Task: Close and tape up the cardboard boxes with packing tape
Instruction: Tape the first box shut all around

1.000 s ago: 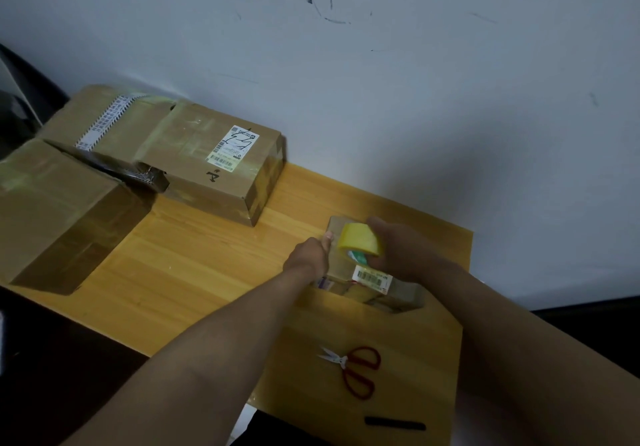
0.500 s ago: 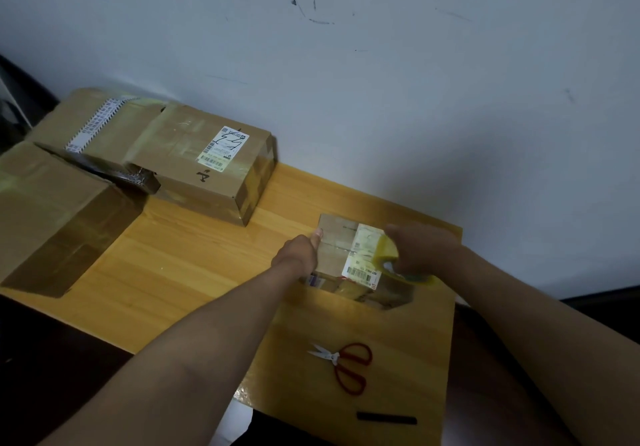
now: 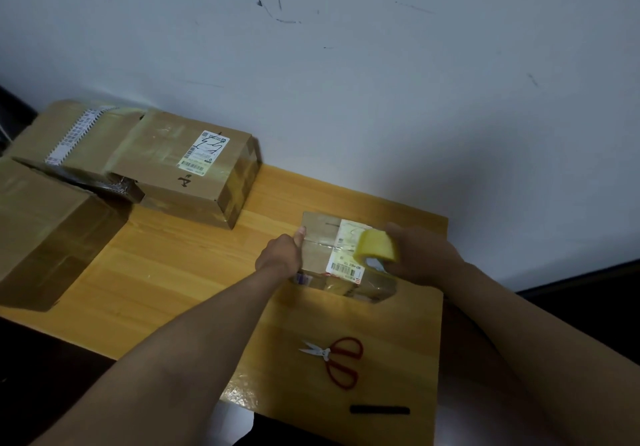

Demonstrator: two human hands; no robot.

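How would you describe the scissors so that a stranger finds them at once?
Start at the wooden table. Near its front edge, below the small box that the hands hold, lie the scissors. Red handles set them apart from the black marker beside them.

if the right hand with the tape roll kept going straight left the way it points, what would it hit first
Most likely the left hand, which grips the far side of the small box. The right hand holds the tape roll over the box top, and nothing else lies between them, though height is hard to judge.
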